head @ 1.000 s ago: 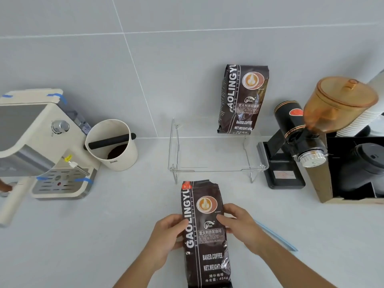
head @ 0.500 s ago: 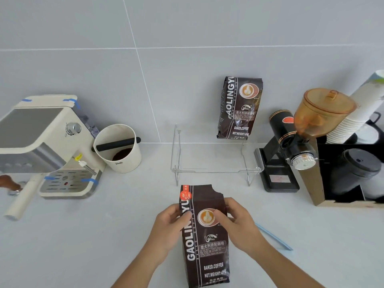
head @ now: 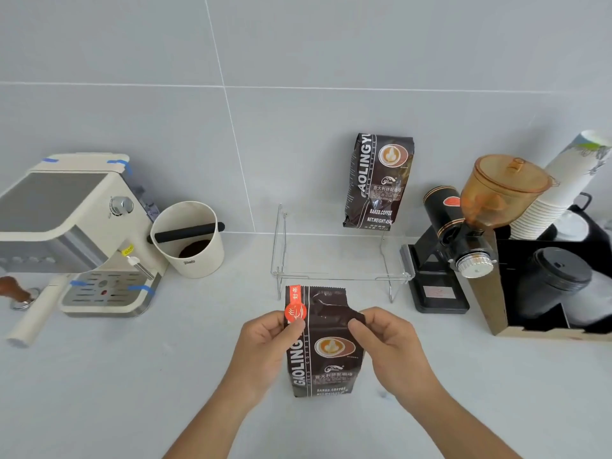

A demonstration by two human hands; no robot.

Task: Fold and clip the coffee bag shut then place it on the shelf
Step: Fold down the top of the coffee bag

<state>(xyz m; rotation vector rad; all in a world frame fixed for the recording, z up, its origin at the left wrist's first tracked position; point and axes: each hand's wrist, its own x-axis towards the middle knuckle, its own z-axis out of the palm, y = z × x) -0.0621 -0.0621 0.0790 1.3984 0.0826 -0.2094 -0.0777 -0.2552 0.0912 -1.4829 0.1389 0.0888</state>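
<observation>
Coffee bag (head: 323, 342) stands upright between my hands, left hand (head: 265, 346) and right hand (head: 387, 342) each pinching its top corners, shelf (head: 341, 276) just beyond.

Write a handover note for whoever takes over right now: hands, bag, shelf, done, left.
Left hand: pinching the coffee bag at its upper left edge.
Right hand: pinching the upper right edge, a corner already bent in.
Bag stands on the counter, in front of the clear shelf; a second bag sits on the shelf.
Done: fold just begun.
Left: finish fold, clip, shelve. No clip in view now.
</observation>
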